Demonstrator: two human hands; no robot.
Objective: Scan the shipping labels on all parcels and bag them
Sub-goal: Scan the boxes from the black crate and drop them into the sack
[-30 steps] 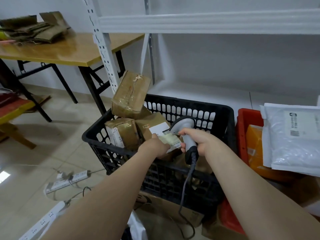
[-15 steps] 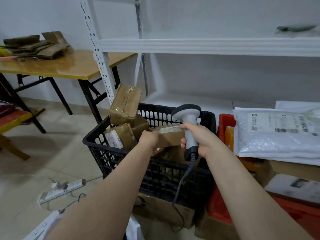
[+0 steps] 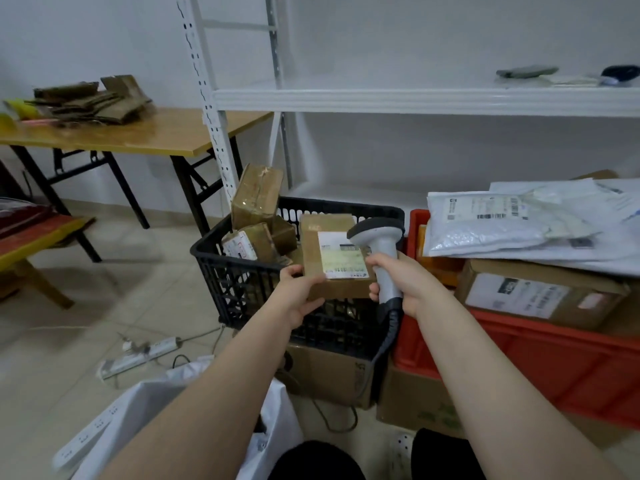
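Two hands meet above a black slatted plastic crate (image 3: 211, 252) that stands over the pale tiled floor (image 3: 104, 306). The left hand (image 3: 298, 296) grips the near left corner of a brown cardboard parcel (image 3: 313, 244), label up, above the crate's near rim. The right hand (image 3: 405, 282) is wrapped round the handle of a grey corded barcode scanner (image 3: 377, 233). A white metal shelving rack (image 3: 415, 100) stands behind. A wooden-topped table (image 3: 156, 133) stands to the left, and a red plastic crate (image 3: 554, 358) adjoins on the right.
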